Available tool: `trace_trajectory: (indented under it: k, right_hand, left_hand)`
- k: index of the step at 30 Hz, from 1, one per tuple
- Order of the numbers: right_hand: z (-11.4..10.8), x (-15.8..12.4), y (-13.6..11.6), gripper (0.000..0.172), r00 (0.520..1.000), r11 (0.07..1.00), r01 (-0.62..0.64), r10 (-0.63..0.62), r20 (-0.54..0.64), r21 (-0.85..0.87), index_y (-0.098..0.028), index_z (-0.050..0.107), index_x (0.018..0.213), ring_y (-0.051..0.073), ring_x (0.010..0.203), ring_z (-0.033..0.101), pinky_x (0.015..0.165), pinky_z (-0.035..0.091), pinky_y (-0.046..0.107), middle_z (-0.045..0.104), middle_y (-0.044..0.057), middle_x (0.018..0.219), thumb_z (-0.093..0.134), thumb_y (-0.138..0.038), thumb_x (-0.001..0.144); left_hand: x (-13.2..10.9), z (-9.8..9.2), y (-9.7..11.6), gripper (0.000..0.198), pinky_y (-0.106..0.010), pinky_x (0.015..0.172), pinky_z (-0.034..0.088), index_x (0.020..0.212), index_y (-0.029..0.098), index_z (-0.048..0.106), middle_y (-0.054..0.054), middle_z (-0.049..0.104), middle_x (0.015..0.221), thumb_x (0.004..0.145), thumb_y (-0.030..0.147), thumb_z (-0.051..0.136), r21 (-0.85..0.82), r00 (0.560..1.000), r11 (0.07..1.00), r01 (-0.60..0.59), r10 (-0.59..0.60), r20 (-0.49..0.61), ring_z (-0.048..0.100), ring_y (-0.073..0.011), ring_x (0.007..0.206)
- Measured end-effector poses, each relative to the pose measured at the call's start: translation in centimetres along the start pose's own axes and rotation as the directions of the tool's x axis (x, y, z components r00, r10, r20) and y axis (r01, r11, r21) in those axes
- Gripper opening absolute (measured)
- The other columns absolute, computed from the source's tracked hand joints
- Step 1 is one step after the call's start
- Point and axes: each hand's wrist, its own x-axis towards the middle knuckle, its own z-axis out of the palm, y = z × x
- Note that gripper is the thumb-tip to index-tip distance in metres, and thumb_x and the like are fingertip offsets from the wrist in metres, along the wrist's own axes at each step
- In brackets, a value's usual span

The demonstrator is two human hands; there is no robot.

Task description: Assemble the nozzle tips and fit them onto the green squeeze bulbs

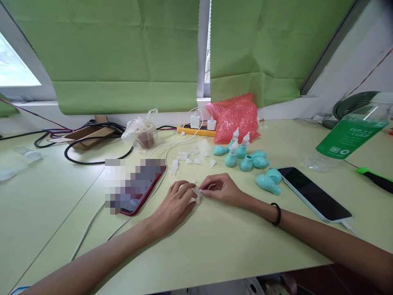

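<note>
My left hand [175,205] and my right hand [220,187] meet at the middle of the pale table [215,246]. Both pinch a small translucent white plastic piece [196,192] between their fingertips. Just behind them lie several more small white plastic pieces [190,157]. To the right stands a cluster of teal rubber bulbs [251,162], some fitted with white tips and standing upright, others lying on their sides. My right wrist wears a black band [277,213].
A red-cased phone [135,186] lies left of my hands, its white cable running to a yellow power strip [196,130]. A second phone [316,192] lies at right. Pink bubble wrap [235,114], a clear bag [141,133], a green-labelled bottle [350,133] and black cables [89,153] stand behind.
</note>
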Motion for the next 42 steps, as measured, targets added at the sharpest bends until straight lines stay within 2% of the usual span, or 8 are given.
trace_trajectory:
  k: [5, 13, 16, 21, 32, 38, 42]
  right_hand:
    - [-0.24, 0.04, 0.13, 0.016, 0.997, 0.999, -0.026, 0.023, 0.068, 0.044, -0.012, 0.065, 0.073, 0.013, 0.065, 0.057, 0.059, 0.047, 0.023, 0.063, 0.004, 0.070, 0.064, -0.025, 0.064]
    - [-0.17, 0.09, 0.35, 0.023, 0.988, 0.982, -0.156, 0.154, 0.023, 0.103, -0.012, 0.067, 0.074, 0.014, 0.064, 0.060, 0.060, 0.049, 0.024, 0.066, 0.005, 0.070, 0.068, -0.029, 0.059]
    - [-0.25, 0.04, 0.23, 0.025, 0.988, 0.986, -0.149, 0.145, 0.052, 0.077, -0.011, 0.067, 0.077, 0.014, 0.065, 0.061, 0.060, 0.049, 0.024, 0.067, 0.007, 0.073, 0.067, -0.030, 0.060]
    - [-0.28, 0.00, 0.10, 0.024, 0.992, 0.993, -0.115, 0.113, 0.057, 0.038, -0.011, 0.067, 0.078, 0.015, 0.067, 0.061, 0.062, 0.050, 0.026, 0.067, 0.007, 0.074, 0.066, -0.028, 0.061]
    - [-0.16, -0.10, 0.02, 0.022, 0.993, 0.995, -0.091, 0.088, 0.073, 0.047, -0.011, 0.067, 0.073, 0.011, 0.055, 0.057, 0.051, 0.045, 0.021, 0.065, 0.005, 0.063, 0.061, -0.031, 0.067]
    - [0.02, -0.21, -0.05, 0.025, 0.994, 0.998, -0.067, 0.067, 0.083, -0.003, -0.011, 0.067, 0.069, 0.010, 0.052, 0.054, 0.049, 0.043, 0.020, 0.063, 0.003, 0.057, 0.058, -0.034, 0.070]
    - [0.15, -0.24, -0.01, 0.022, 0.997, 0.998, -0.051, 0.054, 0.056, -0.045, -0.012, 0.067, 0.074, 0.011, 0.054, 0.055, 0.050, 0.043, 0.021, 0.064, 0.004, 0.062, 0.059, -0.033, 0.068]
  left_hand:
    - [0.01, -0.15, 0.06, 0.013, -0.038, 0.085, 0.039, 0.095, 0.019, 0.045, -0.007, 0.049, 0.107, 0.082, 0.018, 0.040, -0.079, 1.000, 0.996, 0.031, -0.031, 0.000, 0.037, -0.0209, 0.104]
    - [0.01, 0.01, -0.26, 0.023, -0.035, 0.084, 0.040, 0.101, 0.021, 0.044, -0.006, 0.050, 0.100, 0.079, 0.024, 0.047, -0.157, 0.994, 0.982, 0.104, -0.107, -0.016, 0.043, -0.0198, 0.103]
    - [-0.03, 0.03, -0.35, 0.024, -0.034, 0.083, 0.041, 0.101, 0.021, 0.046, -0.006, 0.050, 0.100, 0.078, 0.026, 0.050, -0.166, 0.991, 0.978, 0.124, -0.130, -0.029, 0.044, -0.0198, 0.102]
    - [-0.01, -0.08, -0.39, 0.020, -0.033, 0.084, 0.040, 0.097, 0.021, 0.049, -0.004, 0.056, 0.097, 0.079, 0.026, 0.049, -0.187, 0.996, 0.979, 0.077, -0.085, -0.034, 0.041, -0.0192, 0.103]
    - [0.12, -0.16, -0.34, 0.020, -0.034, 0.084, 0.040, 0.096, 0.019, 0.050, -0.005, 0.056, 0.098, 0.078, 0.025, 0.050, -0.180, 0.996, 0.981, 0.071, -0.079, -0.039, 0.041, -0.0194, 0.101]
    - [-0.02, 0.05, -0.40, 0.020, -0.035, 0.083, 0.041, 0.097, 0.020, 0.049, -0.005, 0.056, 0.098, 0.078, 0.025, 0.050, -0.157, 0.998, 0.987, 0.040, -0.048, -0.047, 0.042, -0.0201, 0.102]
    - [-0.04, 0.12, -0.40, 0.023, -0.035, 0.083, 0.041, 0.099, 0.020, 0.047, -0.005, 0.055, 0.098, 0.077, 0.025, 0.051, -0.146, 0.997, 0.988, 0.043, -0.051, -0.052, 0.043, -0.0195, 0.102]
